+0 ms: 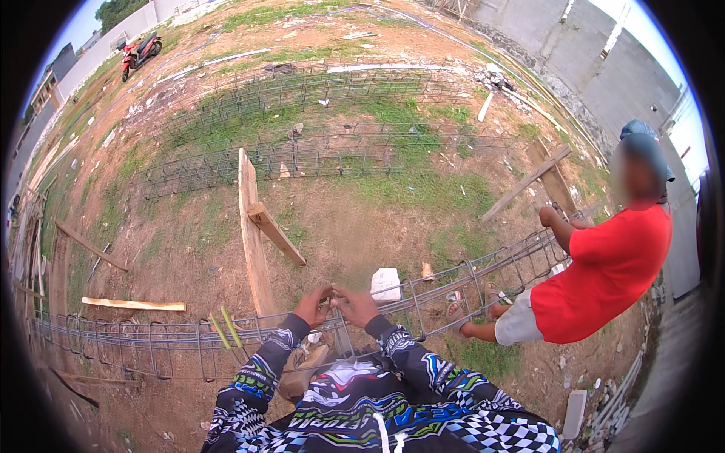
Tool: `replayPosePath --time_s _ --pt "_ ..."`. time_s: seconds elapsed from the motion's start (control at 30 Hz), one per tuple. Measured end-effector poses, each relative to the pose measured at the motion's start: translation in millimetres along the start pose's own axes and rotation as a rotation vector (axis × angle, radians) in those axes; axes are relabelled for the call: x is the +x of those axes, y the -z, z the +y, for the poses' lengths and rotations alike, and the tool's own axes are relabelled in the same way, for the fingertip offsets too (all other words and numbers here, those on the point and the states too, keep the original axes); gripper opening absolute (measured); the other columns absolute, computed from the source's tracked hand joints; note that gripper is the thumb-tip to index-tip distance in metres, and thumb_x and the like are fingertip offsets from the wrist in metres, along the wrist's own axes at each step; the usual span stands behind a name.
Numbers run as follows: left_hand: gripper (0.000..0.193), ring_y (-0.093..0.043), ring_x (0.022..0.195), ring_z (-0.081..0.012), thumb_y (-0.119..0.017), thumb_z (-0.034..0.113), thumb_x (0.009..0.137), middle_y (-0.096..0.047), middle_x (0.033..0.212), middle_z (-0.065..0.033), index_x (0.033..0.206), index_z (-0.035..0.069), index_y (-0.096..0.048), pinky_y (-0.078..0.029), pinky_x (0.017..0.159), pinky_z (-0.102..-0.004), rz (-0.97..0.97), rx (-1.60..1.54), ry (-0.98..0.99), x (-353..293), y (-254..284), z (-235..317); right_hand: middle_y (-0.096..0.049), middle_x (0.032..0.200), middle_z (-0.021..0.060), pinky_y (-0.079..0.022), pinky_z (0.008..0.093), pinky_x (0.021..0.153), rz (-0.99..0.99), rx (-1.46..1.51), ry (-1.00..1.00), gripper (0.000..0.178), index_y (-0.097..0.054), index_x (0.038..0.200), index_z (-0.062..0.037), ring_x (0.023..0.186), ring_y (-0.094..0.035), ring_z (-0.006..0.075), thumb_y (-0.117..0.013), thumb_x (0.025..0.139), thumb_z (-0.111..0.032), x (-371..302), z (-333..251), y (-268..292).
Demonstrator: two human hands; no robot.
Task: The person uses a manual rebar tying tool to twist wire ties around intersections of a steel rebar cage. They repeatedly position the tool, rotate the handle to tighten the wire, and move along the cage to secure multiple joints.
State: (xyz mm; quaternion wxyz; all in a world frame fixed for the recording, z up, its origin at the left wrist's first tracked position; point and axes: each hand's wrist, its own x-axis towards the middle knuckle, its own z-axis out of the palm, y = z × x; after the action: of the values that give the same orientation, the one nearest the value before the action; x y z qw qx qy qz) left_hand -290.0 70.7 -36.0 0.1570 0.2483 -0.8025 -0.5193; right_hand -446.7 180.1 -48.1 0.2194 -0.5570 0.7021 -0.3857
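**Working a stirrup on the long rebar cage**

Both hands meet at the top of the long rebar cage (287, 332), which lies on the ground and runs from the lower left toward the right. The left hand (313, 308) and the right hand (355, 306) are clenched, fingertips together, on a stirrup (341, 336) at the cage's upper bar. Whether they pinch wire or a tool cannot be told; the detail is too small.

In judgement, the step goes best with the stirrup held square to the long bars and both hands close to the joint, wrists low.

Surroundings:
- Two yellow-green rods (226, 329) lie across the cage just left of the hands.
- An upright timber post with a brace (255, 234) stands directly behind the cage and limits forward reach.
- A white block (386, 284) sits just beyond the right hand.
- A co-worker in a red shirt (608, 275) crouches at the cage's right end, one hand on it; any pull there may shift the bars.
- More cages (317, 128) lie on the grass well apart.
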Motion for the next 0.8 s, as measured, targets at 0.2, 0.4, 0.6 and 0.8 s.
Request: replayPosePath --time_s 0.2,0.4,0.6,0.8 --pt "0.046 -0.065 0.109 -0.0347 -0.063 0.002 0.083 -0.067 0.114 -0.0218 0.127 -0.001 -0.049 -0.052 0.093 -0.0399 0.01 0.046 0.043 -3 1 -20 -0.072 0.098 0.0149 -0.053 0.0361 0.08 0.01 0.163 -0.23 0.027 -0.072 0.105 -0.0053 0.086 -0.069 0.0249 -0.069 0.086 -0.025 26 -6 -7" --pt "0.043 -0.067 0.101 -0.0378 -0.066 0.003 0.078 -0.068 0.106 -0.023 0.121 0.001 -0.056 -0.053 0.088 -0.0419 0.028 0.108 0.043 -4 6 8 -0.071 0.09 0.0105 -0.053 0.032 0.075 -0.183 0.471 -0.261 0.033 -0.07 0.101 -0.0007 0.083 -0.065 0.0165 -0.078 0.08 -0.026 46 12 -2" --pt "0.045 -0.068 0.096 -0.0381 -0.069 0.007 0.077 -0.07 0.1 -0.0227 0.119 0.001 -0.056 -0.054 0.085 -0.0423 0.078 0.178 0.028 -7 1 -12 -0.067 0.088 0.0071 -0.052 0.0307 0.071 -0.173 0.48 -0.255 0.03 -0.068 0.097 -0.0018 0.079 -0.062 0.0141 -0.078 0.082 -0.026 48 -4 5" --pt "0.042 -0.069 0.095 -0.0359 -0.07 0.007 0.077 -0.07 0.1 -0.0209 0.117 0.001 -0.057 -0.055 0.084 -0.0413 0.114 0.116 0.003 -2 2 3 -0.065 0.087 0.0046 -0.049 0.0284 0.069 -0.116 0.42 -0.252 0.021 -0.063 0.09 -0.0013 0.079 -0.06 0.012 -0.072 0.088 -0.021 48 4 -6"
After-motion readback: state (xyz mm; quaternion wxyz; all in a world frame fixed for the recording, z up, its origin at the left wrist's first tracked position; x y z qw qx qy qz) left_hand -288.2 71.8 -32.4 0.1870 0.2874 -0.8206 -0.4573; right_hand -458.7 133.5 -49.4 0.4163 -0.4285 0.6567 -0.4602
